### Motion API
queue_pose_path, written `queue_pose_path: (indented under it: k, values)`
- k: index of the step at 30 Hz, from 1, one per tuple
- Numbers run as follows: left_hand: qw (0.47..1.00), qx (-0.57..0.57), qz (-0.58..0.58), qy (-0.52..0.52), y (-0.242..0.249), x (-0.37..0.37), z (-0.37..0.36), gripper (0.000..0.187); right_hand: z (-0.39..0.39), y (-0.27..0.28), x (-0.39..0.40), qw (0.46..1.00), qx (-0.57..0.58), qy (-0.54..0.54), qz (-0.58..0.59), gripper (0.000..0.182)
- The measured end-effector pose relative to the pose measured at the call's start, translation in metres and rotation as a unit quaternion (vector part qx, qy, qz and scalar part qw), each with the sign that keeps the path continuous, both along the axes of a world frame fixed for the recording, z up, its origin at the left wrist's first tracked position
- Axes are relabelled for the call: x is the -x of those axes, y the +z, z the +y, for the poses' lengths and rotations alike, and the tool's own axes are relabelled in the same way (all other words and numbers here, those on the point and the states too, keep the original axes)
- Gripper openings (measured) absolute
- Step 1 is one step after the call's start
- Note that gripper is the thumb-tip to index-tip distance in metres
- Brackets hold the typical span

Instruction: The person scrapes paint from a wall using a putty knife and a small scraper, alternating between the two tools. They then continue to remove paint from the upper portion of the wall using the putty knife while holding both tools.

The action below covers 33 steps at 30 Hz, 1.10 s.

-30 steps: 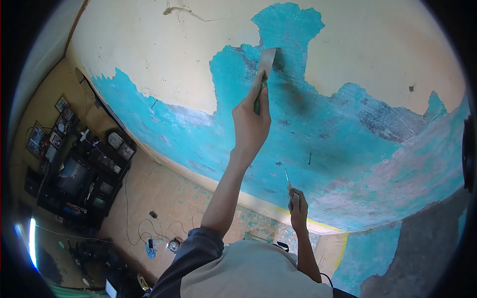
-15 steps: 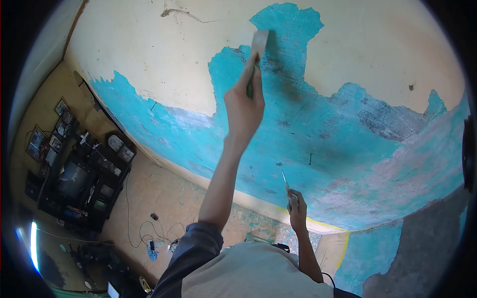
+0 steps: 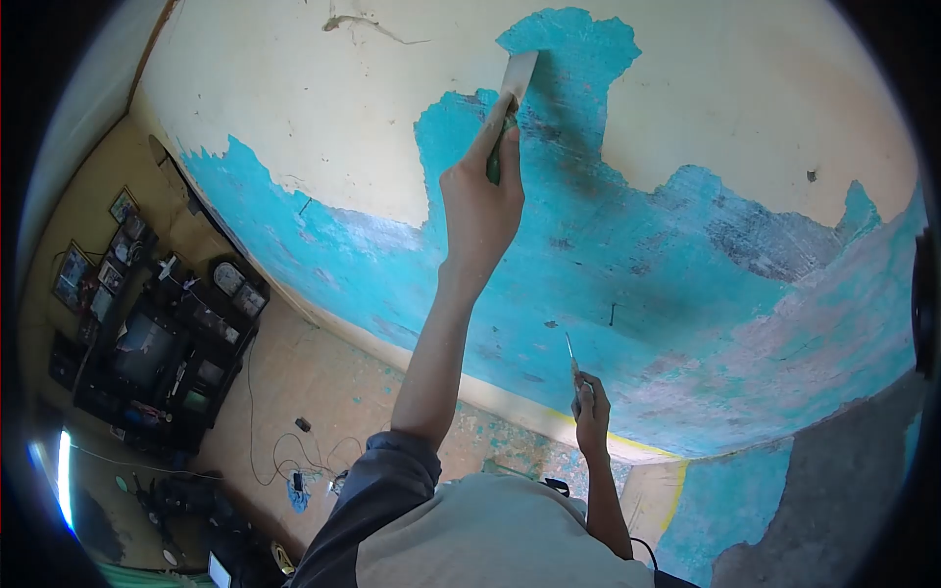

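My left hand (image 3: 482, 211) is raised to the wall and wrapped round the green handle of a paint scraper (image 3: 520, 75). The scraper's flat metal blade lies at the ragged border between cream paint (image 3: 294, 108) and the exposed turquoise layer (image 3: 569, 235). Lower down, my right hand (image 3: 591, 412) is closed on a slim hand tool (image 3: 573, 361) with a narrow metal blade pointing up. Its exact kind is not clear, and it appears apart from the wall.
A nail-like spike (image 3: 613, 314) sticks out of the turquoise area. Paint flakes (image 3: 500, 441) and a dark cable (image 3: 253, 412) lie on the floor. At left stands a black cabinet (image 3: 211, 392) with a television (image 3: 145, 348); bare grey wall (image 3: 833, 480) shows at right.
The scraper's blade has shifted slightly up and right along the paint edge and shows more of its flat face. My right hand and its tool have moved slightly right.
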<state>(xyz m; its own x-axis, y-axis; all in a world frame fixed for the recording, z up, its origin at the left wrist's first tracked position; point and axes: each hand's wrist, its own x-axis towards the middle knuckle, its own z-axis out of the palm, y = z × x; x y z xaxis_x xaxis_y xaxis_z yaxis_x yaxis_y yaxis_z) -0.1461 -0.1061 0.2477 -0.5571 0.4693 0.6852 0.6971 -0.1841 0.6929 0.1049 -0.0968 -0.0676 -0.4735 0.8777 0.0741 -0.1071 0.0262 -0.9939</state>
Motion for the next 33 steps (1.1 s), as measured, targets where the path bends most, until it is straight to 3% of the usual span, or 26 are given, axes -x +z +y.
queue_pose_path:
  k: [4,9,14,16,17,20,24,25,26,28,30,33]
  values:
    - [0.986,-0.14,0.086,-0.005,-0.049,-0.004,0.019,0.038,-0.001,-0.004,-0.001,1.0,-0.012,-0.006,-0.011,0.031]
    - [0.997,-0.079,0.002,-0.009,-0.007,0.0,0.012,0.039,-0.001,0.001,0.0,0.999,-0.012,0.004,-0.033,0.031]
    - [0.994,-0.098,0.042,0.0,-0.034,-0.007,0.013,0.038,-0.001,-0.007,0.004,0.999,-0.019,-0.015,-0.027,0.03]
    - [0.996,-0.086,0.006,-0.036,-0.042,-0.011,0.013,0.037,-0.002,-0.006,0.002,0.998,-0.026,-0.013,-0.051,0.029]
    - [0.986,-0.145,0.086,0.017,-0.043,0.0,0.026,0.038,-0.004,-0.006,0.003,0.999,-0.013,-0.013,-0.045,0.029]
    - [0.998,-0.057,0.001,0.005,0.001,0.002,0.012,0.038,-0.004,-0.008,0.001,1.0,-0.001,-0.006,-0.03,0.029]
    - [0.992,-0.118,0.044,0.006,-0.019,-0.002,0.016,0.038,-0.004,-0.005,0.005,1.0,-0.01,-0.012,-0.021,0.028]
    - [0.975,-0.182,0.126,0.015,-0.02,-0.004,0.019,0.037,-0.002,-0.006,0.006,1.0,-0.013,-0.015,-0.018,0.028]
    - [0.975,-0.184,0.127,0.013,-0.022,-0.004,0.02,0.037,-0.001,-0.007,0.006,0.999,-0.02,-0.013,-0.021,0.029]
    - [0.995,-0.094,0.031,0.009,-0.027,-0.001,0.018,0.039,-0.001,-0.01,0.005,0.999,-0.026,-0.012,-0.026,0.029]
    - [0.985,-0.158,0.065,0.002,-0.013,0.01,0.027,0.038,-0.003,-0.006,0.005,0.999,-0.012,-0.006,-0.034,0.029]
    - [0.999,-0.028,0.005,0.019,0.01,0.005,0.01,0.039,-0.004,-0.001,0.005,0.999,-0.003,0.001,-0.032,0.03]
